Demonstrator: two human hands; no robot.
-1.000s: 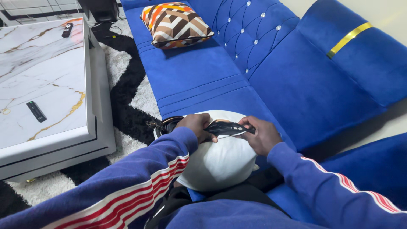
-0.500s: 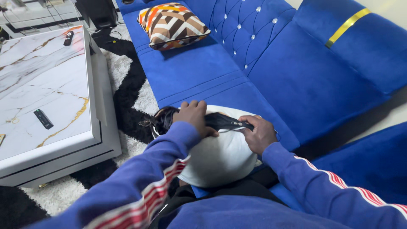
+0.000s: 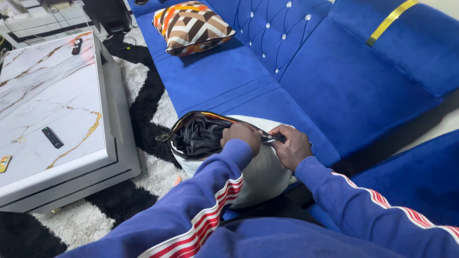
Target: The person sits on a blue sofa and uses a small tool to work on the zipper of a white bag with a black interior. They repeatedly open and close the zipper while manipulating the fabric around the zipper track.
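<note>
A white cushion insert (image 3: 260, 174) rests on my lap at the front edge of the blue sofa (image 3: 325, 81). A cushion cover with a black lining (image 3: 198, 136) is bunched over its far end, a zip pull hanging at its left corner. My left hand (image 3: 241, 137) grips the cover's edge on top of the insert. My right hand (image 3: 291, 145) pinches the cover's dark edge just to the right of it. Both arms wear blue sleeves with red and white stripes.
A patterned orange, brown and white cushion (image 3: 191, 26) lies at the far end of the sofa. To my left stands a marble-look coffee table (image 3: 52, 110) with a black remote (image 3: 52, 137) and a second remote (image 3: 76, 46). A black and white rug (image 3: 143, 95) covers the floor between.
The cover has spread wider at the insert's far end, showing more black lining. Both hands stay gripped on its edge. My view has tilted slightly left and down.
</note>
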